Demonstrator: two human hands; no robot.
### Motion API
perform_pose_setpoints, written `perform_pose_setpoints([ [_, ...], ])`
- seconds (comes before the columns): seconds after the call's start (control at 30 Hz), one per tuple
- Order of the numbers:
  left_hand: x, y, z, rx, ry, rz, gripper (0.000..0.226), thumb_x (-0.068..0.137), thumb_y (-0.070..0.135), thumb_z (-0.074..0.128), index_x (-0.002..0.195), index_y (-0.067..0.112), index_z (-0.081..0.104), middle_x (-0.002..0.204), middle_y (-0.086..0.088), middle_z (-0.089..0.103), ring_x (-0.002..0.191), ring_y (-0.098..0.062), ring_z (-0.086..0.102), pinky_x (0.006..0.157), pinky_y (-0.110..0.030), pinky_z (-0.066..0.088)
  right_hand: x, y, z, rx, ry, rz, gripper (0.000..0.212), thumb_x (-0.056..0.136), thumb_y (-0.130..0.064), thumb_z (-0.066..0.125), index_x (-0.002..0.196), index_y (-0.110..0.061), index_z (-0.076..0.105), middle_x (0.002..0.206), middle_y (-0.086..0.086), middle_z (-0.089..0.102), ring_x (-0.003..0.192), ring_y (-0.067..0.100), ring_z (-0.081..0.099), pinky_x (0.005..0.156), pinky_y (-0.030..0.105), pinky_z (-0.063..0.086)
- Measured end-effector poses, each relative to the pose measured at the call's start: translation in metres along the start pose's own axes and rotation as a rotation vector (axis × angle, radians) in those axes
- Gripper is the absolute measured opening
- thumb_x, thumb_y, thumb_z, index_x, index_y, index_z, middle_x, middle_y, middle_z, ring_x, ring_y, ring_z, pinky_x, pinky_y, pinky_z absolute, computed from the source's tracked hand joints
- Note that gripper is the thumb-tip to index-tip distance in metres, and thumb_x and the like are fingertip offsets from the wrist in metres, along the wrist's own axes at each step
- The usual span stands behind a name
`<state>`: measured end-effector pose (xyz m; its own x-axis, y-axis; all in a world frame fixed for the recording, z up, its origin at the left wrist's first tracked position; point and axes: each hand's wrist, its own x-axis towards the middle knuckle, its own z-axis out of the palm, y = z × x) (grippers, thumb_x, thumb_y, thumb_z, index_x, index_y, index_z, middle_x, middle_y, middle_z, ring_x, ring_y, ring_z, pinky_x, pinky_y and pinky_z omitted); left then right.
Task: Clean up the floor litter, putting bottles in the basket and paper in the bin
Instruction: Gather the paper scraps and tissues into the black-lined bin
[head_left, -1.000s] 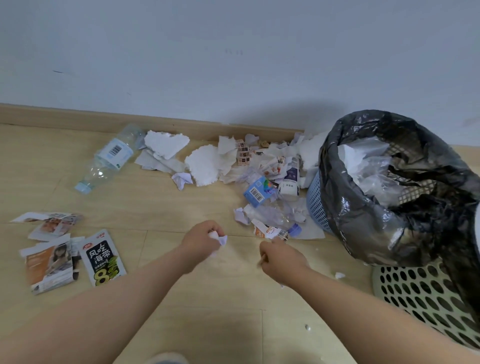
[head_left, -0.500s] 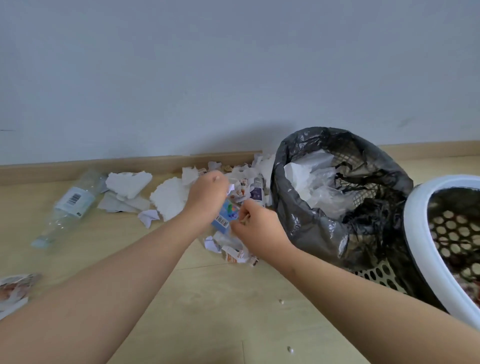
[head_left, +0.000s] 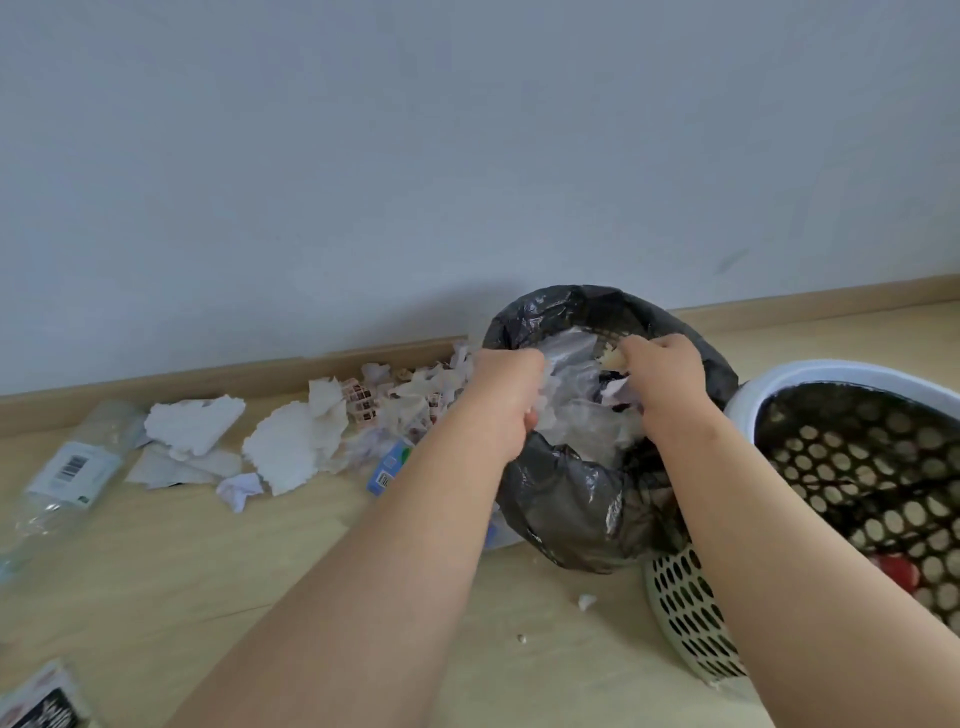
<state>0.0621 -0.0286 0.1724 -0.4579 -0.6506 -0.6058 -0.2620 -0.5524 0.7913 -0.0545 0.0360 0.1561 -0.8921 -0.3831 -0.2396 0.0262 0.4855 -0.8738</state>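
Task roughly halfway at best, I'd judge. The big white-rimmed perforated plastic basket (head_left: 831, 370), near right, has sth red inside, but no bottle shows in it. The pale green perforated bin w/ black plastic liner (head_left: 571, 509), centre-right by the wall, already holds white paper. Both hands are over its mouth. Right hand (head_left: 660, 374) has its fingers curled round crumpled paper scraps (head_left: 615, 358). Left hand (head_left: 506, 395) has its fingers curled downward w/ a bit of white at them, can't tell if gripping. Left to do: clear crushed plastic bottle w/ barcode label (head_left: 67, 467), lying far left on the floor; torn white paper sheets (head_left: 192, 426), thin, ragged-edged, heaped along the skirting left of the bin; printed leaflet (head_left: 44, 699), near left; small blue carton (head_left: 389, 465) beside the bin; tiny white crumbs (head_left: 586, 601).
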Motion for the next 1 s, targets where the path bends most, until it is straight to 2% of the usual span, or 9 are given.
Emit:
perform_pose_setpoints([
  [0.1, 0.003, -0.005, 0.009, 0.111, -0.025, 0.031, 0.017, 0.093, 0.004, 0.050, 0.087, 0.020, 0.049, 0.077, 0.001, 0.038, 0.060, -0.012, 0.032, 0.049, -0.026, 0.023, 0.009, 0.008, -0.001, 0.069, 0.009, 0.109, 0.006, 0.085, -0.013, 0.048, 0.080, -0.010, 0.049, 0.090, 0.009, 0.049, 0.077, 0.021, 0.050, 0.056, 0.028, 0.038],
  [0.2, 0.009, -0.009, 0.014, 0.121, -0.059, 0.107, 0.031, 0.089, 0.007, 0.058, 0.117, 0.019, 0.053, 0.111, -0.005, 0.042, 0.075, -0.019, 0.042, 0.071, -0.029, 0.038, 0.010, 0.011, 0.000, 0.075, 0.004, 0.112, 0.008, 0.085, -0.013, 0.052, 0.078, -0.010, 0.056, 0.085, 0.010, 0.052, 0.098, 0.026, 0.049, 0.073, 0.037, 0.043],
  [0.33, 0.011, -0.015, 0.020, 0.063, -0.169, 0.083, 0.055, 0.094, 0.012, 0.053, 0.144, 0.013, 0.032, 0.117, -0.005, 0.047, 0.108, -0.024, 0.048, 0.104, -0.038, 0.039, 0.009, 0.011, -0.003, 0.094, -0.064, 0.125, 0.005, 0.090, -0.010, 0.051, 0.091, -0.009, 0.056, 0.070, 0.001, 0.045, 0.062, 0.013, 0.044, 0.061, 0.028, 0.044],
  [0.43, 0.009, -0.016, 0.018, 0.136, -0.194, 0.124, 0.032, 0.094, 0.008, 0.049, 0.126, 0.011, 0.051, 0.083, 0.002, 0.044, 0.097, -0.022, 0.043, 0.088, -0.033, 0.039, 0.010, 0.014, -0.001, 0.000, -0.043, 0.084, 0.024, 0.089, -0.016, 0.048, 0.066, -0.016, 0.043, 0.069, 0.002, 0.045, 0.064, 0.018, 0.046, 0.062, 0.030, 0.044],
  [0.53, 0.012, -0.017, 0.010, 0.579, -0.131, 0.349, 0.028, 0.092, -0.001, 0.041, 0.080, 0.022, 0.053, 0.080, 0.000, 0.044, 0.091, -0.019, 0.037, 0.067, -0.029, 0.031, 0.007, 0.019, 0.006, -0.280, -0.058, -0.095, 0.021, 0.086, -0.015, 0.041, 0.072, -0.021, 0.056, 0.087, 0.006, 0.053, 0.083, 0.024, 0.047, 0.077, 0.037, 0.042],
  [0.63, 0.014, -0.022, 0.000, 0.855, 0.071, 0.529, 0.037, 0.090, -0.002, 0.037, 0.102, 0.020, 0.064, 0.104, -0.008, 0.059, 0.099, -0.026, 0.052, 0.082, -0.030, 0.040, -0.001, 0.023, 0.012, -0.319, -0.162, -0.256, 0.025, 0.088, -0.010, 0.044, 0.099, -0.022, 0.065, 0.083, -0.003, 0.061, 0.072, 0.015, 0.053, 0.065, 0.026, 0.044],
  [0.7, 0.016, -0.025, -0.011, 0.864, 0.177, 0.565, 0.041, 0.090, -0.002, 0.037, 0.116, 0.017, 0.063, 0.119, -0.005, 0.061, 0.109, -0.023, 0.055, 0.089, -0.032, 0.043, -0.006, 0.024, 0.018, -0.333, -0.234, -0.320, 0.017, 0.089, -0.011, 0.050, 0.091, -0.019, 0.065, 0.071, -0.008, 0.056, 0.063, 0.007, 0.049, 0.060, 0.023, 0.040],
  [0.8, 0.024, -0.030, -0.025, 0.838, 0.275, 0.619, 0.024, 0.090, 0.006, 0.049, 0.098, 0.021, 0.066, 0.114, -0.004, 0.063, 0.098, -0.018, 0.058, 0.077, -0.026, 0.043, -0.008, 0.030, 0.024, -0.444, -0.399, -0.301, 0.013, 0.088, -0.011, 0.056, 0.085, -0.019, 0.067, 0.071, -0.009, 0.059, 0.064, 0.006, 0.052, 0.068, 0.025, 0.045],
  [1.0, 0.026, -0.041, -0.034, 0.507, 0.145, 0.345, 0.014, 0.082, 0.007, 0.068, 0.084, 0.021, 0.065, 0.100, 0.001, 0.060, 0.090, -0.017, 0.056, 0.077, -0.029, 0.046, -0.022, 0.029, 0.030, -0.759, -0.741, -0.197, 0.032, 0.098, -0.019, 0.042, 0.114, -0.001, 0.063, 0.121, 0.011, 0.062, 0.097, 0.019, 0.053, 0.078, 0.023, 0.035],
])
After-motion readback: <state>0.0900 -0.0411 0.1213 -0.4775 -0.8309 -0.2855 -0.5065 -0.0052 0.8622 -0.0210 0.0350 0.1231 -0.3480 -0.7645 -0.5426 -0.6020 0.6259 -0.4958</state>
